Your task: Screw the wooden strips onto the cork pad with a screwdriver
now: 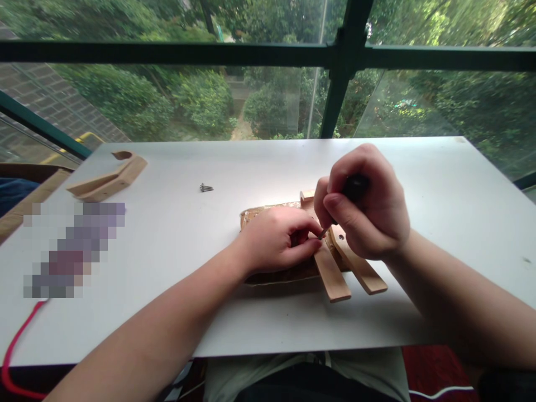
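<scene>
My right hand [368, 206] is closed round the black handle of a screwdriver [355, 187]. Its shaft slants down to the left, and the tip meets the fingertips of my left hand [276, 237]. Those left fingers are pinched together over a wooden slat [333, 279]; anything between them is hidden. A second wooden piece [371, 279], with a dark hole or screw head in it, lies just to the right. Both rest across a brown block wrapped in clear plastic [268, 277], and their front ends stick out past it toward me.
Several screws [205, 188] lie in a small bunch on the white table [176, 240]. A wooden part with a curved hook end [109, 177] sits at the far left. Nearer is a blurred-out object [71, 257] with a red cord [17, 340]. Windows stand behind the table.
</scene>
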Available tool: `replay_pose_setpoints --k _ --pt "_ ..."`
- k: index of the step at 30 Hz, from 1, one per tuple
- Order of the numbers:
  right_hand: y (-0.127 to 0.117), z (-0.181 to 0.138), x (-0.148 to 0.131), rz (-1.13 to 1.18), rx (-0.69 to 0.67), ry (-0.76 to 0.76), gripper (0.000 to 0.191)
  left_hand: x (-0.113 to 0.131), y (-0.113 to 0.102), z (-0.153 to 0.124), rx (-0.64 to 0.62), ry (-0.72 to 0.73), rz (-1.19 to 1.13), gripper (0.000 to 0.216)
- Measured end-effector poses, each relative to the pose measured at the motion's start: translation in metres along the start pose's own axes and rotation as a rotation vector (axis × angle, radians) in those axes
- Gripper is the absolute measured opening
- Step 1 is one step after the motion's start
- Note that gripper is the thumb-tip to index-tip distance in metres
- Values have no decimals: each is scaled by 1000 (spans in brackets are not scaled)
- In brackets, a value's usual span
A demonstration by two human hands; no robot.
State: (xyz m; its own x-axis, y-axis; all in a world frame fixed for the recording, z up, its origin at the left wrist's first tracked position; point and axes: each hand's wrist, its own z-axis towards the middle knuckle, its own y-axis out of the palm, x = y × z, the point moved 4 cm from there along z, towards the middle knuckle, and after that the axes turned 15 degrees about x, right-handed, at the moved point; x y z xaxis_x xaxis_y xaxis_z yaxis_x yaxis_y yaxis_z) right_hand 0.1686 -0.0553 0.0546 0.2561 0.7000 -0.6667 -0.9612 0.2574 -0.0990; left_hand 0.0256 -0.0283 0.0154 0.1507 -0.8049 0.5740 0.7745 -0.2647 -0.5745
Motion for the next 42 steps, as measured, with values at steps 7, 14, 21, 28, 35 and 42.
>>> replay_pose_setpoints --k 7,14,21,28,35,42 --pt "1 -1 0 -21 -4 -8 11 -1 0 -1 13 4 0 8" --pt "0 2 -4 -37 -68 5 14 -2 1 -1 -18 -14 2 7" --pt "6 1 -18 53 -213 68 7 -1 0 -1 30 34 -10 4" --pt "-13 14 -25 -141 -262 17 15 -2 2 -1 -83 -25 -16 15" --pt "-12 18 -30 -260 -267 -23 18 -3 1 -2 -81 -12 -4 15" --pt "-7 14 -29 -224 -312 -8 15 -4 2 -3 -80 25 33 13"
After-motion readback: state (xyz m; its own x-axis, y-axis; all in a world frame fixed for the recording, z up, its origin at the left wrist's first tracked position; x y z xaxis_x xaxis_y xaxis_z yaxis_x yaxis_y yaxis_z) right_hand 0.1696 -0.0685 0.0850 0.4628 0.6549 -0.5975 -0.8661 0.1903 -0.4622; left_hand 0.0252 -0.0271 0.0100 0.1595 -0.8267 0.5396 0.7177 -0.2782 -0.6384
